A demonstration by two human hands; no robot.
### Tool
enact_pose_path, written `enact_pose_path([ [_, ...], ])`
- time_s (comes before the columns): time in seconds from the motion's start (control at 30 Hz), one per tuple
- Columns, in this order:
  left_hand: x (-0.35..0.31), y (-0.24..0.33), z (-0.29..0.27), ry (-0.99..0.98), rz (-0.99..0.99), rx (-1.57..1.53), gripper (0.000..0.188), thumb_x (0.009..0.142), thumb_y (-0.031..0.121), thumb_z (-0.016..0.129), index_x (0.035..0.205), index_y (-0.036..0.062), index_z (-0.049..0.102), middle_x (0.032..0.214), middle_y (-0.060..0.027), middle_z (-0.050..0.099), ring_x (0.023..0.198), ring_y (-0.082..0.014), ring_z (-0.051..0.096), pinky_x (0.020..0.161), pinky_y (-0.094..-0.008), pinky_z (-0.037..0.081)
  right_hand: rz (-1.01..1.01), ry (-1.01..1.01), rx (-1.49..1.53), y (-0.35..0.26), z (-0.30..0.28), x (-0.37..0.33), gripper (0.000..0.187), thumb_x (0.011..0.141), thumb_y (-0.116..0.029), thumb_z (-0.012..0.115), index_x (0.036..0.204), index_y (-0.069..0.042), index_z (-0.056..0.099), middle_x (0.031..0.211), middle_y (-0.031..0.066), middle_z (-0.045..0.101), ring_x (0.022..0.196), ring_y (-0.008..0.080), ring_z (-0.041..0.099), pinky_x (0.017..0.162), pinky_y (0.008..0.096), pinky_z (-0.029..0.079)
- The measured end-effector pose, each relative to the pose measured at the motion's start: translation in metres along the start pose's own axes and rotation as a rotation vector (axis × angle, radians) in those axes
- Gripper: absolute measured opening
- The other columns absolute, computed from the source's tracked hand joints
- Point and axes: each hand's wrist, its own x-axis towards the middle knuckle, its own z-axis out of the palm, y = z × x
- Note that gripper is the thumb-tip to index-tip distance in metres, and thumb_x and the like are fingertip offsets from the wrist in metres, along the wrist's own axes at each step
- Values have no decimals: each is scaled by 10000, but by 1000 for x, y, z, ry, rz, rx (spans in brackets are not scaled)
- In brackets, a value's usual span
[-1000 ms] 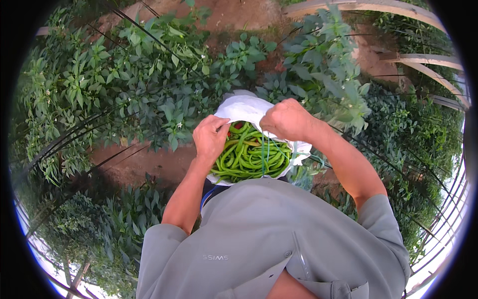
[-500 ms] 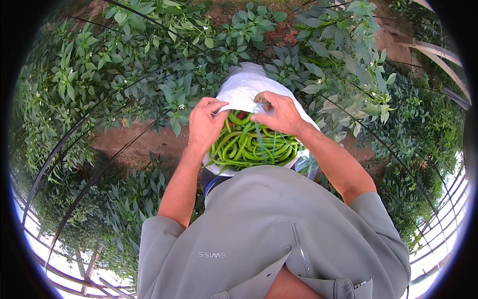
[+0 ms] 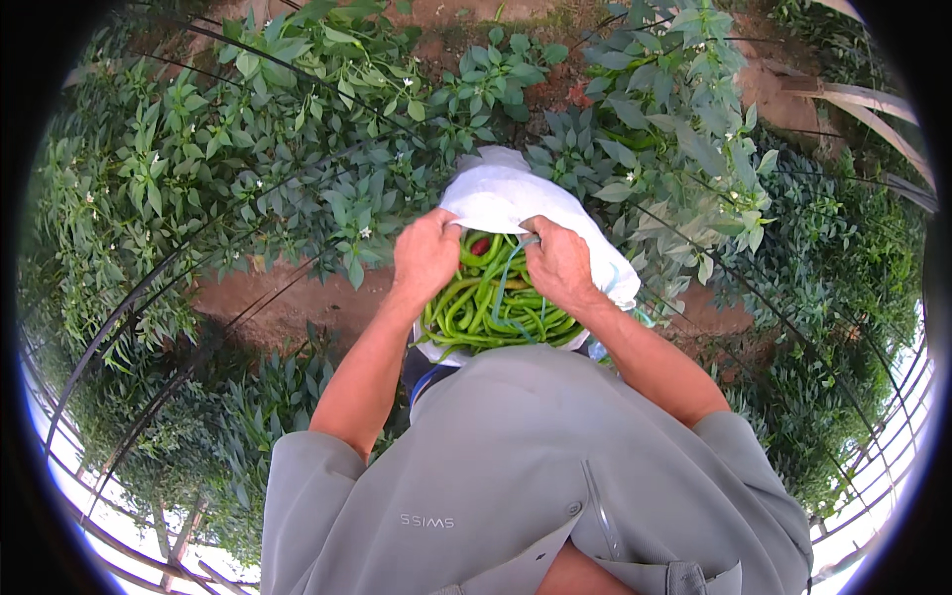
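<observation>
A white sack (image 3: 516,195) stands against my front, its mouth turned toward me. Long green chili peppers (image 3: 486,302) fill it up to the opening, with a red one (image 3: 481,245) among them near the far rim. My left hand (image 3: 428,256) pinches the sack's rim on the left. On the right, my right hand (image 3: 558,260) has its fingers closed on the same rim. A thin blue-green string (image 3: 503,283) hangs from beside my right fingers down over the peppers.
Leafy pepper plants (image 3: 218,169) with small white flowers crowd both sides and the far end. Dark thin cords or hoops (image 3: 139,283) cross on the left and right. Brown soil (image 3: 283,297) shows between the rows. Wooden slats (image 3: 863,99) jut in at the upper right.
Both hands have shifted slightly down, the left a little right. My right fingers have closed down on the rim, and the sack's right edge has flared outward. The string now hangs further left.
</observation>
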Motion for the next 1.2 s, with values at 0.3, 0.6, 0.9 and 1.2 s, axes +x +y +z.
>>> enact_pose_path([
  [0.3, -12, -13, 22, -210, -109, 42, 539, 949, 444, 472, 966, 17, 800, 1032, -321, 749, 1046, -524, 707, 979, -578, 533, 133, 61, -56, 1, 8, -12, 345, 991, -236, 488, 838, -20, 709, 837, 274, 733, 821, 493, 716, 798, 598, 550],
  [0.6, 2, -13, 13, 97, 127, -230, 433, 929, 315, 675, 738, -58, 566, 611, -117, 483, 597, -164, 457, 591, -408, 434, -74, 126, 85, 10, -4, -11, 118, 935, -134, 607, 933, -40, 678, 901, 189, 709, 853, 413, 705, 735, 517, 535],
  [0.9, 7, -5, -6, -68, 183, -293, 540, 761, 444, 982, 769, 12, 659, 719, -78, 663, 666, -141, 563, 628, -359, 495, -595, 33, -188, -14, 18, -65, 732, 855, -323, 839, 1506, -104, 586, 1562, 150, 535, 1410, 410, 509, 1203, 561, 402],
  [1.2, 20, -16, 3, 85, 165, -253, 260, 843, 208, 862, 809, 17, 690, 699, -128, 689, 610, -211, 640, 639, -399, 529, -596, -20, -361, -17, 64, -48, 836, 905, -561, 764, 1624, -228, 498, 1719, 134, 362, 1584, 489, 280, 1313, 644, 213],
])
